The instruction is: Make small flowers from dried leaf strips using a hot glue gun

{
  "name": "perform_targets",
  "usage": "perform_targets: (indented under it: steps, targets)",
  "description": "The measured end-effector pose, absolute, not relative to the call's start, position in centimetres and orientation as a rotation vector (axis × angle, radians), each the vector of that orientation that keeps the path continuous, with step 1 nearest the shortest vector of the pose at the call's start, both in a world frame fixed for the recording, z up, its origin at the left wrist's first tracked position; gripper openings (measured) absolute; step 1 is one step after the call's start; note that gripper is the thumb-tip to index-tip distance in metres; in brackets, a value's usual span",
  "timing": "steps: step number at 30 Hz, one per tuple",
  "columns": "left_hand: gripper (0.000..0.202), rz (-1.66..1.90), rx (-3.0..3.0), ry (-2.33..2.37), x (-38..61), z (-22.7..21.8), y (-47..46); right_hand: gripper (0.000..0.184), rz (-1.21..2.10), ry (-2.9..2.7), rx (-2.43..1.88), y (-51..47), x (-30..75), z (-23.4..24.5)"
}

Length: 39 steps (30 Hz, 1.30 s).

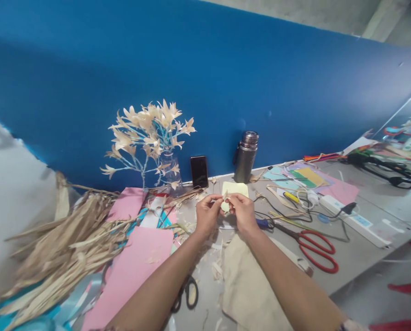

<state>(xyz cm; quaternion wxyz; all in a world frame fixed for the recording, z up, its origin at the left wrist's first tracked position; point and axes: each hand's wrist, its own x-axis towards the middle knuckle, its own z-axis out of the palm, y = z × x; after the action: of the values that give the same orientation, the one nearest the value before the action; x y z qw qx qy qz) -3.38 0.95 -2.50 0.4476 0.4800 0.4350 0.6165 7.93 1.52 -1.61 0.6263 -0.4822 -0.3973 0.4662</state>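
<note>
Both hands meet above a pale yellow paper square [235, 187] in the middle of the table. My left hand [208, 211] is closed, thumb and forefinger pinching a small pale husk piece [226, 196]. My right hand [242, 210] pinches the same piece from the other side. Its exact shape is too small to make out, and the fingertips partly cover it. Beneath my right forearm lies a beige cloth-like sheet [240, 280]. Black-handled scissors [191, 293] are by my left forearm, and large red-handled scissors [317, 250] lie right of my right hand.
Pale husk flowers [150, 124] stand in a clear bottle [171, 170], near an upright phone [199, 172] and a metal flask [247, 156]. Dried husks [77, 239] and pink sheets [139, 266] cover the left. A power strip [355, 220] with cables lies right. Behind rises a blue wall [208, 82].
</note>
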Motion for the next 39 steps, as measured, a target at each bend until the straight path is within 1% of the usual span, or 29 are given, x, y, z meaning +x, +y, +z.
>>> perform_targets:
  steps: [6, 16, 21, 26, 34, 39]
  targets:
    - [0.017, 1.51, 1.309, 1.08, -3.6, -2.7, 1.2, 0.023, 1.012, -0.981, -1.14, 1.3, 8.2, -1.4]
    - [0.019, 1.501, 1.268, 1.191, -4.0, -2.9, 1.4, 0.026, 0.889, -1.205, -1.201, 1.6, 8.7, -1.9]
    - [0.011, 1.49, 1.44, 1.235, -4.2, -3.1, 1.5, 0.025, 0.899, -1.256, -1.208, 1.6, 8.9, -1.9]
    - [0.008, 1.508, 1.517, 1.281, -4.1, -3.6, 1.6, 0.024, 0.843, -1.321, -1.241, 1.7, 9.0, -2.2]
    - [0.007, 1.526, 1.555, 1.321, -4.1, -3.6, 1.3, 0.024, 0.869, -1.299, -1.253, 1.7, 8.8, -2.5]
    - [0.009, 1.578, 1.642, 1.306, -4.1, -3.5, 1.2, 0.025, 0.945, -1.189, -1.274, 1.8, 8.8, -2.7]
